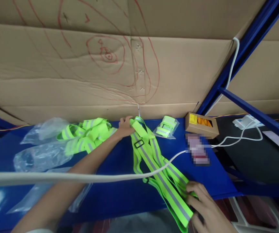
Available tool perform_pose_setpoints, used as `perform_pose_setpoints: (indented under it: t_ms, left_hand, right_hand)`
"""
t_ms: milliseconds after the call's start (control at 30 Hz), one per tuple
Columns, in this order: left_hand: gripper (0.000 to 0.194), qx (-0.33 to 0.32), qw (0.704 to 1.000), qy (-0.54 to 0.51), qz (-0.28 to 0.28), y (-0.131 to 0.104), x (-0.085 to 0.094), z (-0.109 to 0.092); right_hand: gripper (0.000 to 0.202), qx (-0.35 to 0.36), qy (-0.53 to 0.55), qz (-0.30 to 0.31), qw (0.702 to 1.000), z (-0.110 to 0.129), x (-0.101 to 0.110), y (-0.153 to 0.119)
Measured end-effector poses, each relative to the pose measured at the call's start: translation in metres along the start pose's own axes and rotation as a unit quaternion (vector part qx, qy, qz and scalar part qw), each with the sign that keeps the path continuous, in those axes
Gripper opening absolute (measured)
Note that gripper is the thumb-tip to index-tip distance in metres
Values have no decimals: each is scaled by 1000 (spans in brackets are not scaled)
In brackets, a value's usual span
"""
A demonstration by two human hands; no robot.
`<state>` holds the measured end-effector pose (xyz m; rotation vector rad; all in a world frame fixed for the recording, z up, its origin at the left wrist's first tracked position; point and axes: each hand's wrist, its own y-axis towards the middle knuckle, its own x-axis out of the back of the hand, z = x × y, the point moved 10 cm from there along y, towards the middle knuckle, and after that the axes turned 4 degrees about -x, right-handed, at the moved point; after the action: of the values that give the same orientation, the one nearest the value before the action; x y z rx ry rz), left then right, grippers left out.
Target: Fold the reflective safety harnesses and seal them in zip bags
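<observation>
A neon-yellow reflective harness vest (151,152) with grey stripes and black buckles stretches across the blue surface toward me. My left hand (125,127) is closed on its far end, beside a thin metal hook (138,110) at the cardboard; the fingertips are partly hidden. Near the front edge, my right hand (203,205) has its fingers curled around the vest's lower straps. Left of the vest lies a loose heap of matching reflective straps (88,131), partly behind my left forearm. A folded set of straps in a clear bag (166,126) rests to the right.
Crumpled clear plastic bags (40,157) cover the left side. A white cable (120,177) crosses in front of my view. An open cardboard box (200,124) holds orange items. Behind stands a cardboard wall (183,71); a blue metal frame (241,48) rises at right.
</observation>
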<state>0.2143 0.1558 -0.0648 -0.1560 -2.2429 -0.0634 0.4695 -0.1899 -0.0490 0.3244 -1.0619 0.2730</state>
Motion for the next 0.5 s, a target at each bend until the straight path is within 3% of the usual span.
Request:
perform_pose_setpoints:
  t_ms: [133, 300, 400, 500]
  left_hand:
    - [76, 16, 999, 25, 16, 17, -10, 0]
    - [40, -10, 997, 50, 57, 27, -15, -11]
    - [29, -29, 996, 62, 55, 23, 0, -20]
    - [22, -47, 997, 59, 12, 14, 29, -25]
  right_hand:
    - [31, -37, 3, 34, 999, -5, 5, -14]
    - [35, -51, -3, 45, 998, -11, 15, -34]
    - [34, -69, -17, 41, 997, -24, 20, -47]
    - [31, -91, -32, 13, 995, -43, 24, -55]
